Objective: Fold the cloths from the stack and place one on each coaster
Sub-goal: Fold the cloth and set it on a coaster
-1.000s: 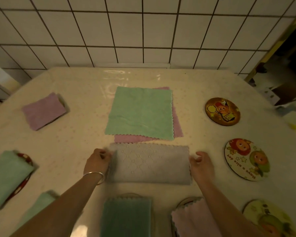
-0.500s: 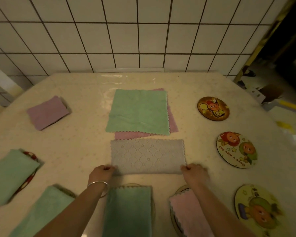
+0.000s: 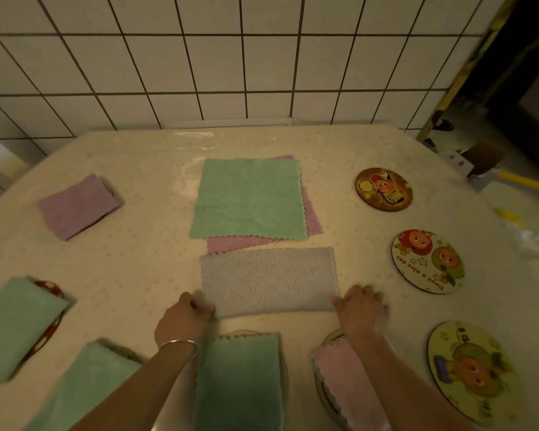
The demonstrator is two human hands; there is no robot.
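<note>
A grey cloth [image 3: 268, 279] folded in half lies flat in front of the stack. My left hand [image 3: 184, 318] pinches its near left corner, and my right hand [image 3: 363, 306] pinches its near right corner. Behind it is the stack: a green cloth [image 3: 248, 199] spread on a pink cloth [image 3: 237, 244]. Three bare round coasters lie on the right: far [image 3: 383, 188], middle [image 3: 427, 261], near [image 3: 473, 371]. Folded cloths cover the other coasters: purple [image 3: 77, 205], green [image 3: 16, 326], green [image 3: 84, 387], green [image 3: 238, 382], pink [image 3: 349, 387].
The table [image 3: 137, 259] has a pale glossy cover and backs onto a white tiled wall [image 3: 231, 57]. A cardboard box [image 3: 483, 158] and a yellow object [image 3: 521, 180] sit on the floor beyond the right edge. A clear plastic bag [image 3: 535, 241] lies at the table's right side.
Both hands slid from the sides of the folded grey cloth down to its near corners. The camera tilted, so the scene shifted in the frame.
</note>
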